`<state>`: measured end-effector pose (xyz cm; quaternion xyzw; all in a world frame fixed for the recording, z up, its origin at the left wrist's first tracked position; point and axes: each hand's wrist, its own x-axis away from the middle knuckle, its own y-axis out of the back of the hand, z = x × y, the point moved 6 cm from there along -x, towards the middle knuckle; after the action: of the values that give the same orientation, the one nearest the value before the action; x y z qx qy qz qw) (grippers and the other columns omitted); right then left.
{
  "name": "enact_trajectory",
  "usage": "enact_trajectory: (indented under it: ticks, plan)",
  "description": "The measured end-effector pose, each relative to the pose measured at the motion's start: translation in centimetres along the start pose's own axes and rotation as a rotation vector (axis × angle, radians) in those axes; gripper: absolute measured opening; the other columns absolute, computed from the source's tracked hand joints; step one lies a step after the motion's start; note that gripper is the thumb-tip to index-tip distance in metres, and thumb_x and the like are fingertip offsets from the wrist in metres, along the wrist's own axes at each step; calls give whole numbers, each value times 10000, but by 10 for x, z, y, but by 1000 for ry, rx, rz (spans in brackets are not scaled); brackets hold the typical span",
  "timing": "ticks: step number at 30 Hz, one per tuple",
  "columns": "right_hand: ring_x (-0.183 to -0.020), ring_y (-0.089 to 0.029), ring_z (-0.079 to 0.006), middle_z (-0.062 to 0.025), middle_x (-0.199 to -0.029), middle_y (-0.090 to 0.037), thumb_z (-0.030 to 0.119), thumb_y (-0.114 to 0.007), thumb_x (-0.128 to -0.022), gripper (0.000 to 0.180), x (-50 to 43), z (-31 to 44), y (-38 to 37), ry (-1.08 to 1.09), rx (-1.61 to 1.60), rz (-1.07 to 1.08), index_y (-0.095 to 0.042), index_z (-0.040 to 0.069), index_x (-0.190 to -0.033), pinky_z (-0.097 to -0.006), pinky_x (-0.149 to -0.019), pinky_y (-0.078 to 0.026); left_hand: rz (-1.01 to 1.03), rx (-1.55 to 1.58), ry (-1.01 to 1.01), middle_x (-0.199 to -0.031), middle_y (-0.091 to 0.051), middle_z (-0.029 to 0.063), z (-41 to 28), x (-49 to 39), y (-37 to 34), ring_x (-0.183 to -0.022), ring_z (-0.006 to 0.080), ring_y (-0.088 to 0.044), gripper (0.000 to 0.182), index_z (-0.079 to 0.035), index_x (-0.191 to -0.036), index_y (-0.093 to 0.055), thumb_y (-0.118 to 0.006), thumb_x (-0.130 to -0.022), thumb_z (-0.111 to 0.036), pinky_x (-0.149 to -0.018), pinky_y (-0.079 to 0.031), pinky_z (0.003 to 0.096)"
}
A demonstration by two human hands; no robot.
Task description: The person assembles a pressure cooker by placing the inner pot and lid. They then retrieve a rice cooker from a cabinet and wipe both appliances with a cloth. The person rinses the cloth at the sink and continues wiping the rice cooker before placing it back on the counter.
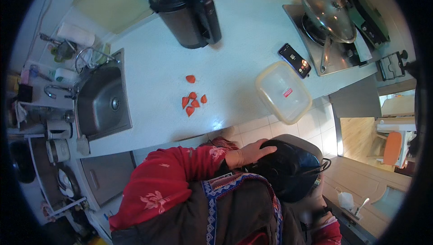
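Note:
A dark appliance with a cord (287, 167) is held close to my apron between both hands. My left hand (252, 153) lies on its left side, thumb and fingers spread along it. At its lower right is my right hand (316, 192), partly hidden behind it. On the white counter (230, 75) lie several orange-red, husk-like pods (190, 110), which look like physalis. To their right, a translucent plastic container (284, 92) with a cream rim and a red label juts past the counter's front edge. Behind the pods stands a large black-lidded jug with a handle (187, 15).
A steel sink (101, 101) is set into the counter at left, with taps beside it. At right, a lidded steel pan (328, 15) sits on a cooktop (338, 57), beside a lit smartphone (294, 60). A cabinet door (108, 174) is below the sink.

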<state>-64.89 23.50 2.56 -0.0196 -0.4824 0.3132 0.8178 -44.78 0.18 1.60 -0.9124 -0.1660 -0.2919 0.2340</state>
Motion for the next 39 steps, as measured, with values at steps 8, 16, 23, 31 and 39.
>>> enact_trajectory:
  ticks: [8,16,23,31,39]
  plan:
    - [-1005,-568,-237,-75,-1093,-602,538,-429,-846,535,3,-33,-66,15,40,89,-553,98,-1124,-364,-902,-436,-113,185,-284,-1066,-572,99,3,82,27,-946,179,-541,579,2,-1190,-490,-536,-832,-450,-822,-438,281]
    - [-1026,-560,-234,-95,-1095,-598,502,-441,-865,504,38,-50,-190,126,8,316,-540,84,-1129,-384,-922,-435,-106,160,-348,-977,-618,94,-47,207,75,-858,168,-589,532,13,-1126,-543,-512,-850,-440,-750,-482,283]
    - [-1002,-575,-238,-114,-1112,-592,520,-441,-856,520,38,-119,-318,121,-54,456,-550,90,-1128,-380,-885,-461,-192,-65,-312,-948,-652,73,-75,317,162,-874,134,-613,469,-49,-1102,-584,-413,-897,-434,-740,-478,261]
    - [-1068,-532,-289,-122,-1155,-570,609,-398,-829,625,17,-219,-438,39,-71,420,-540,97,-1160,-455,-929,-405,-361,-221,-76,-811,-636,42,-72,381,292,-669,96,-605,538,-126,-1030,-611,-464,-803,-591,-400,-381,208]
    - [-1120,-465,-335,-133,-1202,-528,682,-424,-763,707,-24,-269,-472,-76,-130,326,-527,116,-1174,-613,-924,-297,-303,-325,55,-917,-653,52,-82,354,367,-701,126,-630,582,-127,-1111,-593,-444,-812,-604,-423,-434,224]
